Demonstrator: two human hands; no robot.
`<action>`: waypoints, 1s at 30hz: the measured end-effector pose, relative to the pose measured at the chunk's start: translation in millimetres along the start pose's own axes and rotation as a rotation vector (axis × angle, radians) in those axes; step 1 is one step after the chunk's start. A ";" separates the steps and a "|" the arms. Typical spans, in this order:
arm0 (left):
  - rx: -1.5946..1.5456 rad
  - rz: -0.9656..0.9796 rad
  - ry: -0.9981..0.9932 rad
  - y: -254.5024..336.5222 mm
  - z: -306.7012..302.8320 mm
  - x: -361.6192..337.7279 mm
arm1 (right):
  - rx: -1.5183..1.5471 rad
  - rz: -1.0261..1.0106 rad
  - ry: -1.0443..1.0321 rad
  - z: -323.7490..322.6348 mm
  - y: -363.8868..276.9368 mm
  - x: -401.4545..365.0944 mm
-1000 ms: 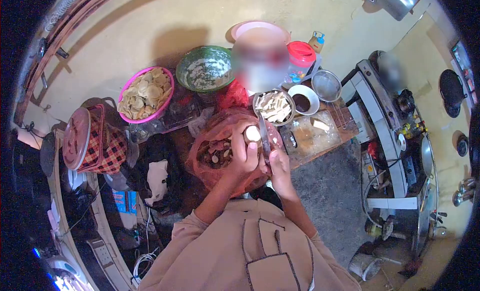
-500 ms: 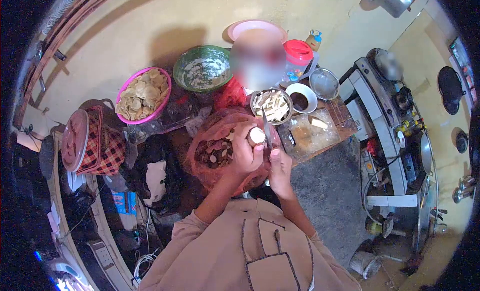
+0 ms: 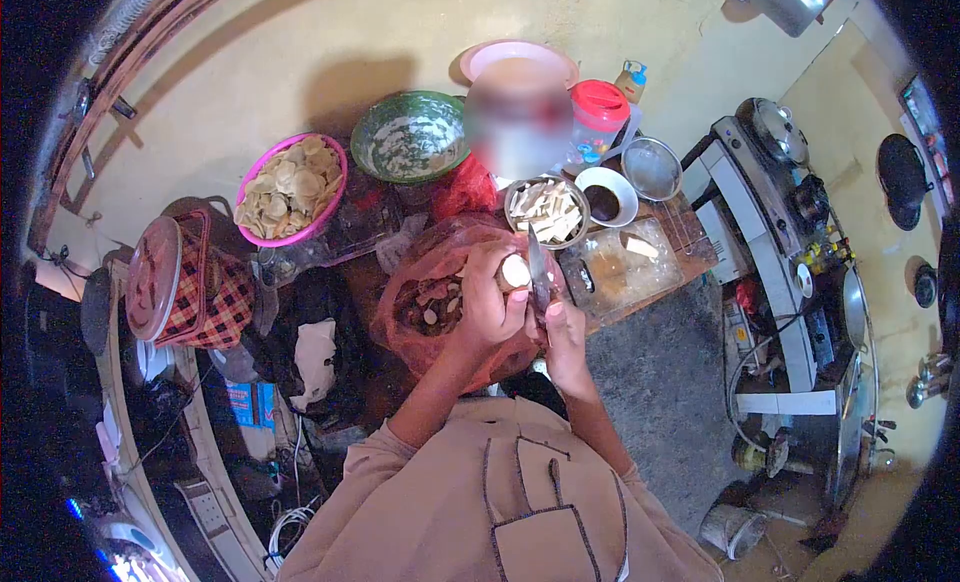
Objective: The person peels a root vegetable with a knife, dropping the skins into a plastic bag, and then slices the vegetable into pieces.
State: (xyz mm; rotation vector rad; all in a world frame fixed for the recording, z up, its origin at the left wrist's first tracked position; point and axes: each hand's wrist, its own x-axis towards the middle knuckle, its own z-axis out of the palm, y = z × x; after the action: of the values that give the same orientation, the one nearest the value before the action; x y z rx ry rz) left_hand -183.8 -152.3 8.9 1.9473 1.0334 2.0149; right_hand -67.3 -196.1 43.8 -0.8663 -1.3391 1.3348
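Note:
My left hand (image 3: 486, 294) is closed around a thick root, likely cassava, and its round white cut end (image 3: 515, 273) faces up. In my right hand (image 3: 566, 340) is a knife (image 3: 536, 262), its blade pointing up and away, close beside the root. Below my hands a red plastic bag (image 3: 392, 272) lies spread open, with brown and pale scraps (image 3: 433, 310) inside. Just past the knife tip stands a metal bowl (image 3: 509, 198) of white cut sticks (image 3: 548, 210).
A worn cutting board (image 3: 615, 277) with one white piece (image 3: 641, 247) lies to the right, near a white bowl (image 3: 622, 187) of dark liquid and a sieve (image 3: 652, 169). Behind are a green basin (image 3: 370, 147) and a pink basket (image 3: 334, 207) of chips. A stove (image 3: 745, 167) stands right.
The knife and my right hand have shifted slightly down, lowering the blade tip beside the root. My left hand still holds the root in nearly the same place.

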 end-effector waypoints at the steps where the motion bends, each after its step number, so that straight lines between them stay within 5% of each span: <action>1: 0.026 0.021 -0.006 0.7 -1.1 1.5 | 0.003 0.017 -0.012 -1.0 -0.3 -0.9; 19: -0.084 -0.006 0.052 1.8 2.8 -0.7 | 0.012 -0.052 0.157 9.4 7.4 2.9; 30: -0.005 -0.016 -0.005 3.4 2.4 2.5 | 0.001 -0.062 0.016 -4.5 3.2 1.1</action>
State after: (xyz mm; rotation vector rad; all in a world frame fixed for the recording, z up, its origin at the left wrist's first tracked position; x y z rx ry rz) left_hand -180.8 -152.6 12.7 1.9340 1.0385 2.0018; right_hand -63.7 -193.5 40.3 -0.8268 -1.3417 1.2786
